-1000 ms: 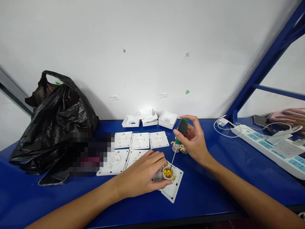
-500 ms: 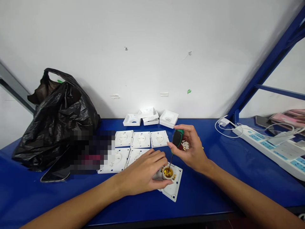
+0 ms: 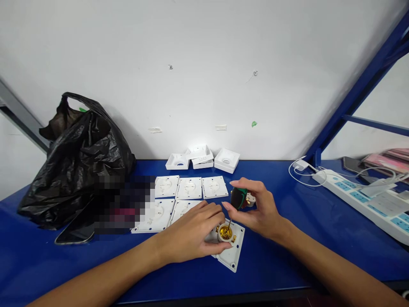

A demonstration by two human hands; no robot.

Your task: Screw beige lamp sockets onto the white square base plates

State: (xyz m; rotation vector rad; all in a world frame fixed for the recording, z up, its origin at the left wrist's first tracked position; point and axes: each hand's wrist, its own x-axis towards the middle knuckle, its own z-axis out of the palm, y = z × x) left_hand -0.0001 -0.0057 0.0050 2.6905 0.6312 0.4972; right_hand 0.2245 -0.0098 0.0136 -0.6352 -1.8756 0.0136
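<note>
My right hand (image 3: 257, 207) grips a screwdriver (image 3: 238, 198) by its black and green handle. The thin shaft slants down into a round lamp holder (image 3: 225, 233), a white ring with brass metal inside. This holder sits on a white square base plate (image 3: 232, 256) with holes at its corners. With thumb and fingers around the holder, my left hand (image 3: 200, 230) steadies it against the plate and covers the plate's left part. Beside the right palm a small white part with brass bits (image 3: 251, 199) shows, partly hidden by the fingers.
Several white base plates (image 3: 166, 186) lie in rows behind my left hand. White square boxes (image 3: 226, 160) stand by the wall. A black plastic bag (image 3: 79, 162) and a phone (image 3: 73, 230) are on the left, a power strip (image 3: 361, 196) with cables on the right.
My right hand and the screwdriver have come down a little, and the handle sits lower over the lamp holder. My left hand stays where it was.
</note>
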